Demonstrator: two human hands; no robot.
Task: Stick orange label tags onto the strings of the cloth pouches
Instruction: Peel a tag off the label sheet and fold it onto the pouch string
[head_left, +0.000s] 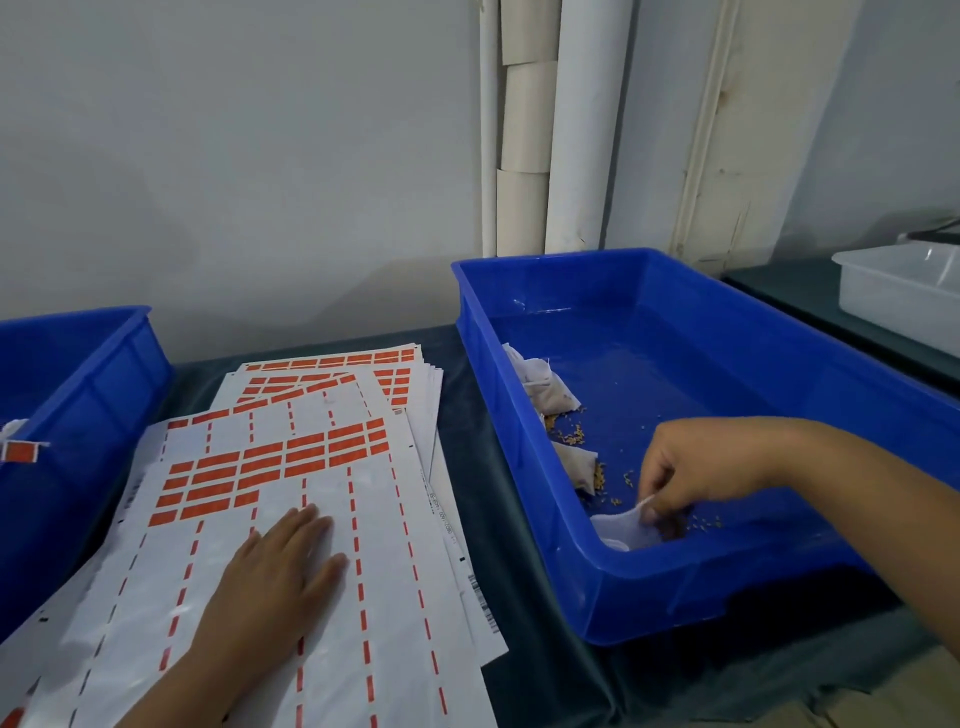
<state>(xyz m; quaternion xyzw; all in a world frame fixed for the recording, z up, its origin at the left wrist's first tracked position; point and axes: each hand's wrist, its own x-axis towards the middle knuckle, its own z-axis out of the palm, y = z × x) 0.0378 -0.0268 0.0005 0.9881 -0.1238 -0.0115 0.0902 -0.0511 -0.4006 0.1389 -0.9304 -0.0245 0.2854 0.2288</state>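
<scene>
Now the right hand (670, 480) pinches a small white cloth pouch (623, 525) inside the blue plastic tray (727, 597); the left hand (280, 566) rests flat on the white label sheet (389, 571). Next, probably, the pouch needs lifting and its string finding.

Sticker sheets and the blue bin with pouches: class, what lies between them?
In the head view, only a bare strip of dark green table cloth separates the white sheets of orange label stickers from the blue plastic bin holding pouches.

Pale wall (234, 156), white pipes (587, 124) behind
</scene>
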